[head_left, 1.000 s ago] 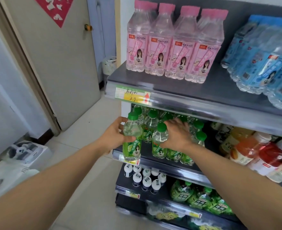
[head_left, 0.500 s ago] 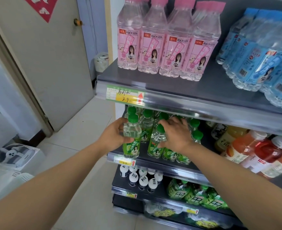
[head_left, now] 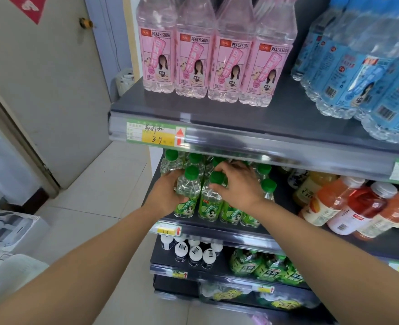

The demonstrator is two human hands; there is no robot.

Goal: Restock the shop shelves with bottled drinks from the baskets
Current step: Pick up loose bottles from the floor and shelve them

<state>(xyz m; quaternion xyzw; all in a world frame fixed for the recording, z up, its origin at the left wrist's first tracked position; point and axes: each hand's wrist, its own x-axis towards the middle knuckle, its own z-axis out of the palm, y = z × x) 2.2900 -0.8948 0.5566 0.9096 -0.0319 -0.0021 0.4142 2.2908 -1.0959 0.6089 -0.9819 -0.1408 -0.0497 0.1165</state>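
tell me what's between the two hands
Two green-capped clear plastic bottles side by side: left hand grips one, right hand the other; head view.

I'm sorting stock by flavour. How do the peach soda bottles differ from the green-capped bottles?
The peach soda bottles wear pink labels; the green-capped bottles wear green ones. The peach soda bottles stand on the top shelf, the green-capped bottles on the shelf below. Nothing touches the peach soda bottles; the left hand and right hand each grip one green-capped bottle. Both kinds are clear plastic.
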